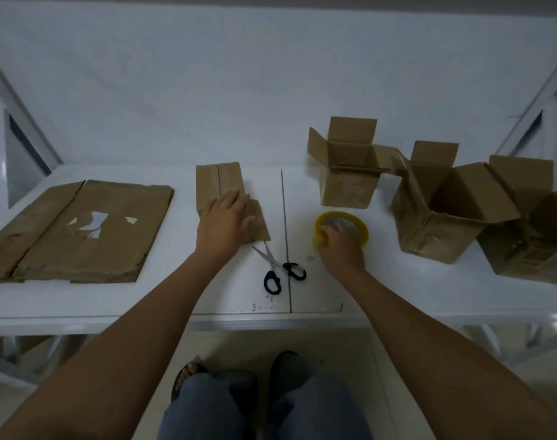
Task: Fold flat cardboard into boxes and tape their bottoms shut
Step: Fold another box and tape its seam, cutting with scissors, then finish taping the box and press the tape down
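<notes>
One small flat brown cardboard blank (228,198) looks light, stiff; take it by an edge. Left hand (226,217) rests spread on it; right hand (342,246) grips yellow tape roll (342,228).

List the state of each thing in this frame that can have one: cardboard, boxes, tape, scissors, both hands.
Small flat cardboard: unfolded, lying flat under the left hand.
Large flat cardboard: unfolded, flat, torn patches on top.
Back box: erected, upright, top flaps open.
Middle box: erected, top flaps open.
Right box: erected, partly out of frame.
Tape roll: lying flat, held.
Scissors: blades slightly open, untouched.
Left hand: flat, pressing cardboard.
Right hand: gripping the tape roll.
</notes>
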`<act>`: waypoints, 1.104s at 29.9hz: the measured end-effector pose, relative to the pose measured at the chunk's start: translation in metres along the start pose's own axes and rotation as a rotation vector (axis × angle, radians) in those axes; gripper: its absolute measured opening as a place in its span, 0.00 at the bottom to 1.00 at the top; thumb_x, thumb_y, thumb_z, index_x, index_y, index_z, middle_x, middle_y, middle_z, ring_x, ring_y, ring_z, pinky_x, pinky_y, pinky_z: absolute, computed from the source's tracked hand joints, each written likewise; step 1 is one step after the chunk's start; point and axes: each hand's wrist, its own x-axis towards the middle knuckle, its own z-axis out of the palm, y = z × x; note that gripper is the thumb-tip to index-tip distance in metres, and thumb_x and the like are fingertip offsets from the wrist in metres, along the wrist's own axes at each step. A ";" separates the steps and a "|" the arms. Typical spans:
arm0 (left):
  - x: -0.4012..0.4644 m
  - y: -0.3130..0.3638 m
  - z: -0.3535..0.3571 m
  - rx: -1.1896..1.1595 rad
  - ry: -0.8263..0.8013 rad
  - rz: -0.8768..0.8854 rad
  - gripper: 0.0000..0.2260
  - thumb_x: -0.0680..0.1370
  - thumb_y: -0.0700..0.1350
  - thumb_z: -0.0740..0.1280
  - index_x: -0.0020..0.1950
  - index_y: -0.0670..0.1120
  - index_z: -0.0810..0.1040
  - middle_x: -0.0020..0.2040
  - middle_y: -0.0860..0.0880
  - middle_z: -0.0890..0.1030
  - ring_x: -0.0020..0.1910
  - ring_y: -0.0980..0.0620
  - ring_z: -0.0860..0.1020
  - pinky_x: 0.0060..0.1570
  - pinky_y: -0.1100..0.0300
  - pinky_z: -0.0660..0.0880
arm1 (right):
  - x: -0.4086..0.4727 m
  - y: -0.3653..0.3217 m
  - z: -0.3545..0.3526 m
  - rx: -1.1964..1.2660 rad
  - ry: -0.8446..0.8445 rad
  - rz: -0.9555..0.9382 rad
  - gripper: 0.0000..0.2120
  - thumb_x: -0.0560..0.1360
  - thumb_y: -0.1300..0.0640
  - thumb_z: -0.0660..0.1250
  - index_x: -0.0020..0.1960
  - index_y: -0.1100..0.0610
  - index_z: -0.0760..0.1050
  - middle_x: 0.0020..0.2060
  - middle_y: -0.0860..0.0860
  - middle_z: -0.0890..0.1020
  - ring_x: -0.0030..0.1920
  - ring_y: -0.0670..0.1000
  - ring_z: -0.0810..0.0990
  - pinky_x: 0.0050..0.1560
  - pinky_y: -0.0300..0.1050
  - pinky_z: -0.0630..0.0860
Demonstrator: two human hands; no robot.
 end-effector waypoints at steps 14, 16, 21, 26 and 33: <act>0.021 -0.062 -0.040 -0.380 -0.166 -0.057 0.19 0.84 0.45 0.54 0.74 0.41 0.65 0.76 0.45 0.61 0.76 0.50 0.57 0.67 0.69 0.47 | 0.067 -0.152 0.018 0.626 -0.391 -0.213 0.22 0.84 0.54 0.47 0.77 0.57 0.54 0.76 0.54 0.56 0.75 0.51 0.55 0.71 0.38 0.51; 0.018 -0.068 -0.029 -0.356 -0.228 -0.047 0.20 0.83 0.46 0.54 0.74 0.42 0.63 0.76 0.46 0.60 0.76 0.50 0.55 0.67 0.69 0.47 | 0.063 -0.153 0.032 0.657 -0.415 -0.188 0.21 0.84 0.55 0.47 0.76 0.56 0.55 0.75 0.54 0.59 0.75 0.51 0.57 0.68 0.35 0.53; 0.000 -0.073 -0.023 -0.267 -0.157 -0.017 0.21 0.83 0.48 0.57 0.74 0.42 0.64 0.76 0.45 0.62 0.76 0.49 0.56 0.72 0.59 0.51 | 0.054 -0.151 0.047 0.716 -0.415 -0.171 0.21 0.84 0.54 0.48 0.76 0.53 0.57 0.74 0.52 0.61 0.73 0.50 0.61 0.67 0.35 0.57; -0.032 -0.080 -0.034 0.030 -0.152 0.060 0.32 0.77 0.64 0.45 0.75 0.48 0.63 0.76 0.50 0.63 0.75 0.51 0.60 0.70 0.52 0.59 | 0.034 -0.159 0.048 0.685 -0.430 -0.211 0.20 0.84 0.56 0.49 0.75 0.54 0.59 0.73 0.55 0.64 0.71 0.52 0.65 0.66 0.37 0.62; -0.045 -0.076 -0.036 0.117 -0.123 0.036 0.35 0.75 0.64 0.43 0.74 0.46 0.66 0.73 0.49 0.68 0.73 0.50 0.64 0.68 0.51 0.62 | 0.025 -0.165 0.048 0.632 -0.415 -0.226 0.20 0.84 0.56 0.49 0.75 0.55 0.59 0.72 0.55 0.65 0.70 0.52 0.66 0.65 0.37 0.63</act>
